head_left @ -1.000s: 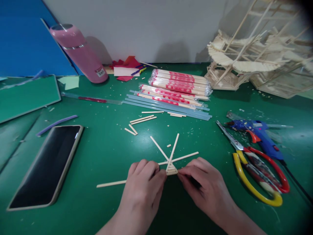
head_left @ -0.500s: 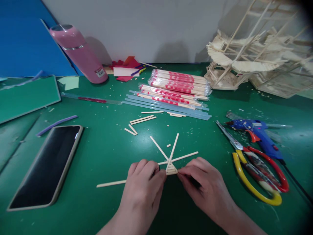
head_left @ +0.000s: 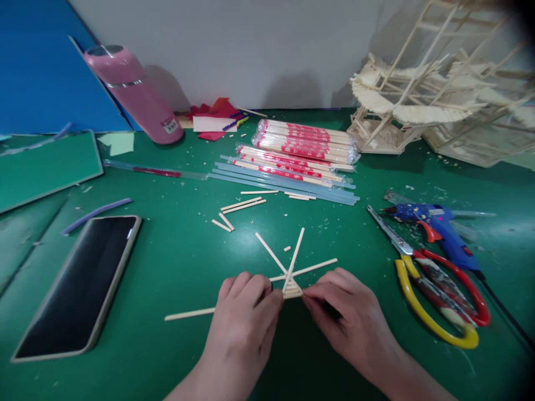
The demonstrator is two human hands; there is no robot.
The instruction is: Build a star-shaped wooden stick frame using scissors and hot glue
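Low in the centre of the frame, a small stick fan [head_left: 292, 278] lay on the green worktop [head_left: 175, 262], its narrow base pinched from either side by the left hand [head_left: 246, 320] and right hand [head_left: 349, 317], with scissors [head_left: 434, 289] at right and a phone [head_left: 79, 287] at left.

View has tipped slightly: pink bottle [head_left: 136, 94] and stick model [head_left: 438, 94] sit a touch lower in frame, scissors [head_left: 434, 289] slightly further left; no thing moved on the green table [head_left: 175, 262].
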